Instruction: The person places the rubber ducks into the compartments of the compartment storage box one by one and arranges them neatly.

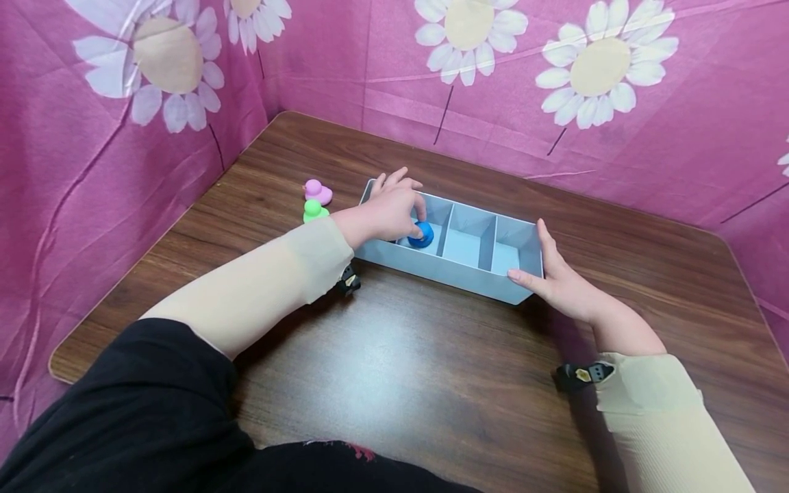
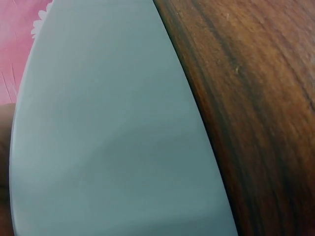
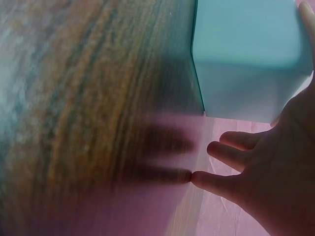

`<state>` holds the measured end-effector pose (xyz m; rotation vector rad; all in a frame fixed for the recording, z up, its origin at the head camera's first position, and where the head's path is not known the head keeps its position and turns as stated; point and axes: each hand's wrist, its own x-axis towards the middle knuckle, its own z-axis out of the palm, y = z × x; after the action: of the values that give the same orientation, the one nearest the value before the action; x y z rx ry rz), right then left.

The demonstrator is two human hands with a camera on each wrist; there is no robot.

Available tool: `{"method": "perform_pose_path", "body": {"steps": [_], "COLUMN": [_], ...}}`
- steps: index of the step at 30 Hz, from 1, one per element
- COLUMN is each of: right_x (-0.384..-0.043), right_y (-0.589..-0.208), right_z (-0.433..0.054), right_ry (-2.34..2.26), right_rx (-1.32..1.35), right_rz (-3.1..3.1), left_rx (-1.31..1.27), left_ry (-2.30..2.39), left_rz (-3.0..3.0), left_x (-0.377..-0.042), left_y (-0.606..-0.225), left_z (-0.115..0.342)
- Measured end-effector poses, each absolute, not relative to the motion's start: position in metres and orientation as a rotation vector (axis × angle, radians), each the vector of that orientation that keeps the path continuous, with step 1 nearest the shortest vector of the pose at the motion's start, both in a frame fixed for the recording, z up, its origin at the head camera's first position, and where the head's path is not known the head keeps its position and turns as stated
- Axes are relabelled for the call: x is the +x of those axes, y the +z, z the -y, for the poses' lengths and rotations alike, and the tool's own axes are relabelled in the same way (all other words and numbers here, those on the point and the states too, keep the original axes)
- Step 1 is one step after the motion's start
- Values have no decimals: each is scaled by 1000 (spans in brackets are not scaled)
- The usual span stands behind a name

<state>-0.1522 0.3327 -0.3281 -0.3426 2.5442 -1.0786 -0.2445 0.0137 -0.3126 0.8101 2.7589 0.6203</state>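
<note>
A long grey box [image 1: 444, 268] with several compartments stands at an angle on the table. My left hand [image 1: 394, 205] reaches in over its left part, thumb and index finger pinching a small blue rounded toy [image 1: 422, 235] low in a compartment. The other left fingers spread over the back rim. My right hand [image 1: 564, 284] holds the box's right end, thumb at the front rim and index finger at the back corner. In the right wrist view, the lower fingers [image 3: 229, 156] stick out straight beside the end wall. The left wrist view shows the box's outer side [image 2: 113, 118], with the left fingers hidden.
A pink toy duck [image 1: 318, 192] and a green toy duck [image 1: 315, 211] sit just left of the box, the green one partly behind my left forearm. Pink cloth [image 1: 370, 89] printed with daisies hangs around the brown wooden table [image 1: 394, 356].
</note>
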Motion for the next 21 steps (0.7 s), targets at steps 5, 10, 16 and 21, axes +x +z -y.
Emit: {"method": "perform_pose_path", "body": {"steps": [5,10,16,21], "right_x": [-152,-152,-152,-154], "right_y": [-328,-328,-328,-331], "right_z": [-333,-333,-333,-334], "right_ry": [-1079,-1084,-1086,-1092], "right_rx": [-340,-339,-335,-332], "right_rz": [-2546,-2542,-2536,-2528], "left_rx": [815,813,780,730], "left_ry": [653,632,729,935], "left_rz": [-2752,-2765,-2816,-2867], "left_x": [-244,-244,-248,-252], "left_y": [-313,-314,-297,-273], "left_z": [-14,-14,-3,22]}}
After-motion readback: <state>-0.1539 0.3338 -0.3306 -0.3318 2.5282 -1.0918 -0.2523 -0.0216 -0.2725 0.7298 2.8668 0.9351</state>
